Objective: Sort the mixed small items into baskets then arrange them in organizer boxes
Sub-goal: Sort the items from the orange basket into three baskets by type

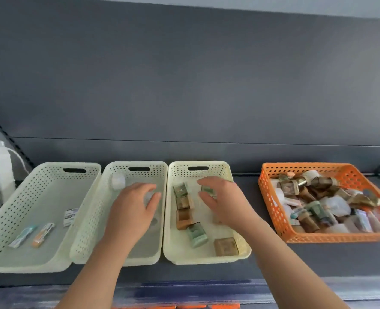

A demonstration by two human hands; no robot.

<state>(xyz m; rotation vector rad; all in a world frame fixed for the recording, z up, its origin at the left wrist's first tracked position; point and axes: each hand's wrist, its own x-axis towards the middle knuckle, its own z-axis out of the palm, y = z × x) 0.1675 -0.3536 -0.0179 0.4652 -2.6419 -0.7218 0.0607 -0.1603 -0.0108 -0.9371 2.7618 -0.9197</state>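
I'm looking at three cream perforated baskets sitting side by side across the lower left and centre of the frame. The left basket (10, 210) is holding three slim packets (43, 234) lying flat. The middle basket (91, 219) is carrying a white lump (118, 181) in its far left corner. The right cream basket (173, 253) is holding small green and brown boxes (184, 218), most lining its left side. One green box (208, 190) is sitting between the fingers and thumb of my right hand (224, 201). At the right, an orange perforated basket (271, 210) is brimming with heaped mixed small items (318, 208).
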